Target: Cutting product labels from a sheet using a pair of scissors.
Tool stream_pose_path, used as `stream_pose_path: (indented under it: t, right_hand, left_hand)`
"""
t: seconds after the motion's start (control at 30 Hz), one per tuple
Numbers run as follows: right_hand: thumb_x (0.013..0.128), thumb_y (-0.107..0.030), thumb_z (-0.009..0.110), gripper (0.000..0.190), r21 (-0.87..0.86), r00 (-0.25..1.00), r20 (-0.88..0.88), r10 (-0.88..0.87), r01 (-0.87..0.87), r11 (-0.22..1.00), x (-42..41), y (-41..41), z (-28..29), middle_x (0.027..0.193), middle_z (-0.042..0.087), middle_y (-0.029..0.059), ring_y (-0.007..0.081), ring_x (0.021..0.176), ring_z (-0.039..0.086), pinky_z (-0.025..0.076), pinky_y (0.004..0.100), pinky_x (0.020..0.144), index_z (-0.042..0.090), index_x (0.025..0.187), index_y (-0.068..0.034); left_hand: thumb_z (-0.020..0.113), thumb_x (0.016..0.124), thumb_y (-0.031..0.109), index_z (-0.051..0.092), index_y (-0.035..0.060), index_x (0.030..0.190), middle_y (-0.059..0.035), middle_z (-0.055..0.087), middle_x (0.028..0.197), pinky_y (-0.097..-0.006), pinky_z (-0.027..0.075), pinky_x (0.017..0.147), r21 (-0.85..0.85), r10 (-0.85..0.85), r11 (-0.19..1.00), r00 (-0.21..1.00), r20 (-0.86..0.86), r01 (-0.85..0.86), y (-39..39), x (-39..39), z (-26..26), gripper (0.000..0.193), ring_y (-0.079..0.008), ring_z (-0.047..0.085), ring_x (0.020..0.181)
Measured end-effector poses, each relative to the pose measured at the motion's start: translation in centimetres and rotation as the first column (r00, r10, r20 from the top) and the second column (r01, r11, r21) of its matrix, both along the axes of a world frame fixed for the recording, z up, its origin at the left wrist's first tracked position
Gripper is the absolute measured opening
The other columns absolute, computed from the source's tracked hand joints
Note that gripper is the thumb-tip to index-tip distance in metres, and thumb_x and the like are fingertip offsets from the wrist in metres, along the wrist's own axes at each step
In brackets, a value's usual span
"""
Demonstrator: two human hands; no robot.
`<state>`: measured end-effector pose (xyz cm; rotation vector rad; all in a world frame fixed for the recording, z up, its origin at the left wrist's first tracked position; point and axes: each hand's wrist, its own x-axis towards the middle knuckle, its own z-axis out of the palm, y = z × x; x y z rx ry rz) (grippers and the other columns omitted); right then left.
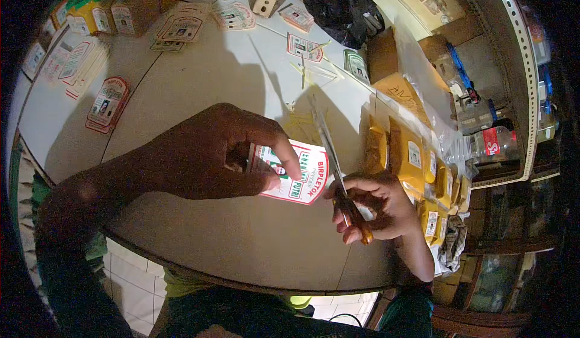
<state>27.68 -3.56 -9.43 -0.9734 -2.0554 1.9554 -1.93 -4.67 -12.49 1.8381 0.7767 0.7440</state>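
Observation:
My left hand [226, 156] pinches a printed paper label [312, 175] with a red border between thumb and fingers, above the white table [204, 238]. In my right hand [380, 206] is a pair of scissors [337, 170] with amber-coloured handles, their blades pointing away from me beside the label's curved end. The blades look closed or nearly so. Beyond the hands lie thin paper offcuts [319, 73] and another red-bordered label [303, 47]. A small stack of cut labels [108, 104] rests at the left.
More label stacks [181, 25] lie along the far side. Yellow-orange filled packets [405, 152] crowd the right side, near a cardboard box [383, 57] and a black plastic bag [340, 9]. A perforated metal shelf edge [528, 89] borders the right, with plastic bottles [491, 142] beside it.

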Motion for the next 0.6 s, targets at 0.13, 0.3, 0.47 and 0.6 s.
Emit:
stream_pose_path:
  t: [0.13, 0.3, 0.47, 0.6]
  right_hand:
    - [0.071, -0.024, 0.082, 0.068, -0.05, 0.966, -0.098, -0.241, 0.237, 0.97, 0.0, -0.5, -1.3, 0.09, 0.063, 0.0099, 0.0162, 0.08, 0.062, 0.05, 0.028, 0.071, 0.049, 0.121, 0.006]
    - [0.072, -0.007, 0.08, 0.07, 0.043, 0.958, -0.287, -0.013, 0.027, 0.999, 0.1, 1.0, -2.5, 0.103, 0.063, 0.0109, 0.0157, 0.099, 0.06, 0.048, 0.0316, 0.086, 0.042, 0.13, 0.0]
    - [0.07, -0.008, 0.08, 0.057, 0.223, 0.968, -0.158, -0.193, 0.226, 0.948, -0.9, -0.4, -2.0, 0.106, 0.061, 0.0155, 0.0195, 0.085, 0.063, 0.051, 0.0291, 0.072, 0.052, 0.118, 0.007]
    - [0.068, 0.016, 0.071, 0.053, 0.252, 0.979, -0.073, -0.189, 0.201, 0.947, -1.2, -1.2, -1.8, 0.12, 0.056, 0.0172, 0.0236, 0.098, 0.063, 0.058, 0.0348, 0.079, 0.054, 0.117, 0.006]
  left_hand:
    - [0.068, 0.079, 0.015, 0.064, 0.0049, 0.089, -0.0084, 0.065, 0.082, -0.0282, 0.05, 0.063, 0.167, 0.045, 0.985, 0.999, 0.009, -0.046, 0.3, -0.2, -0.4, 0.015, -0.0117, 0.061, 0.072]
    - [0.068, 0.079, 0.016, 0.064, 0.0051, 0.086, -0.0081, 0.063, 0.082, -0.0274, 0.05, 0.062, -0.062, 0.13, 0.989, 0.989, -0.066, -0.134, 0.1, -0.3, 0.8, 0.013, -0.0132, 0.061, 0.072]
    - [0.073, 0.074, 0.014, 0.067, 0.0062, 0.082, -0.0087, 0.066, 0.084, -0.0306, 0.05, 0.069, 0.21, 0.15, 0.968, 0.988, -0.04, -0.138, 1.1, -0.7, 0.4, 0.012, -0.0172, 0.063, 0.077]
    - [0.064, 0.081, 0.021, 0.066, 0.0073, 0.089, -0.007, 0.066, 0.088, -0.0316, 0.051, 0.075, 0.185, 0.116, 0.977, 0.992, -0.047, -0.106, 0.9, -0.9, 1.0, 0.016, -0.0161, 0.062, 0.084]
